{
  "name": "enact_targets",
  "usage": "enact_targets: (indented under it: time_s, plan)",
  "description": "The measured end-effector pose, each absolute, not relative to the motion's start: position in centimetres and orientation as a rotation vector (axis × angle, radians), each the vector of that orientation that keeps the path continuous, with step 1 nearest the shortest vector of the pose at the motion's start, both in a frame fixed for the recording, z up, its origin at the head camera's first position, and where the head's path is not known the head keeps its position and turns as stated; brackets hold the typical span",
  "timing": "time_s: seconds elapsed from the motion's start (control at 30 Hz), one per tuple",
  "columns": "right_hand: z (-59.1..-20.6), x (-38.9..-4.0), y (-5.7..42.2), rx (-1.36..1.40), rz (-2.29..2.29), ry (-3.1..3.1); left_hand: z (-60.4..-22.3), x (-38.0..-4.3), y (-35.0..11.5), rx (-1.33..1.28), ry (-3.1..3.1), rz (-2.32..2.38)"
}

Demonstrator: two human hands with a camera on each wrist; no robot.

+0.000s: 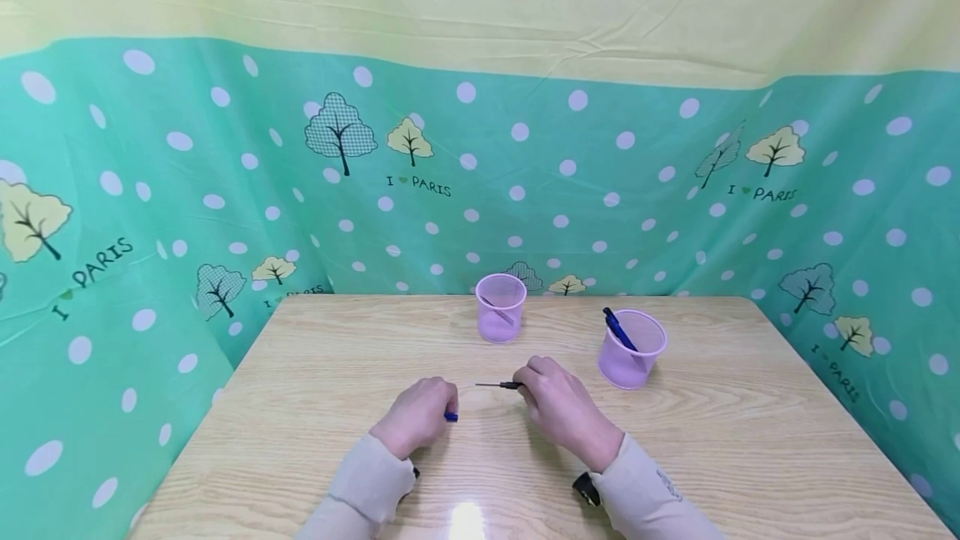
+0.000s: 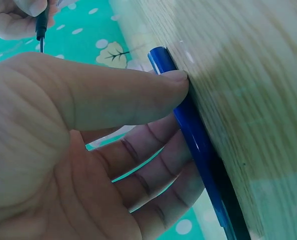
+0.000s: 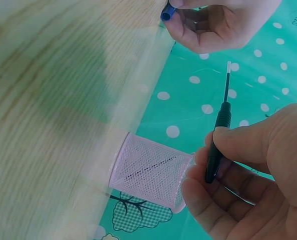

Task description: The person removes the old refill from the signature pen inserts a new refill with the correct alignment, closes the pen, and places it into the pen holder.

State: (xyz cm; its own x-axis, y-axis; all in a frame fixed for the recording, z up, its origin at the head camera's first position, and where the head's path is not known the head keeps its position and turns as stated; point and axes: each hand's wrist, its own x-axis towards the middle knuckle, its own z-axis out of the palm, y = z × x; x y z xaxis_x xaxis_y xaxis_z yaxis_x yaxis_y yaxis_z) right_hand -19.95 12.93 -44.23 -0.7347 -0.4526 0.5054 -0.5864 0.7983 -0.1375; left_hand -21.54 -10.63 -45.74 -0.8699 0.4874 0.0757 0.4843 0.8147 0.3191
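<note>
My left hand [image 1: 420, 413] pinches a blue pen barrel [image 2: 194, 131] between thumb and fingers, low over the wooden table. Its hollow end faces the other hand in the right wrist view, and in the head view most of it is hidden under the fingers. To the right, my right hand [image 1: 557, 408] holds the black grip section of a pen [image 3: 220, 135] between thumb and fingertips. A thin ink refill [image 3: 227, 86] sticks out of that section and points toward the left hand. A gap separates the two pen parts.
A lilac mesh pen cup [image 1: 498, 327] with a thin dark item inside stands at the table's back edge. Nearer, right of the right hand, a second lilac cup [image 1: 624, 372] holds a blue pen [image 1: 619, 330]. A dotted green curtain [image 1: 525, 215] surrounds the table [image 1: 750, 440].
</note>
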Motion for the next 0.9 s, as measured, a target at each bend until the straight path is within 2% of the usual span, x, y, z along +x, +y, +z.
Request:
enact_targets:
  time_s: [0.9]
  plan:
    - [-44.2, -19.8, 12.8, 0.786, 0.408, -2.545, -44.6, -21.6, -10.1, 0.692, 3.065, 0.558]
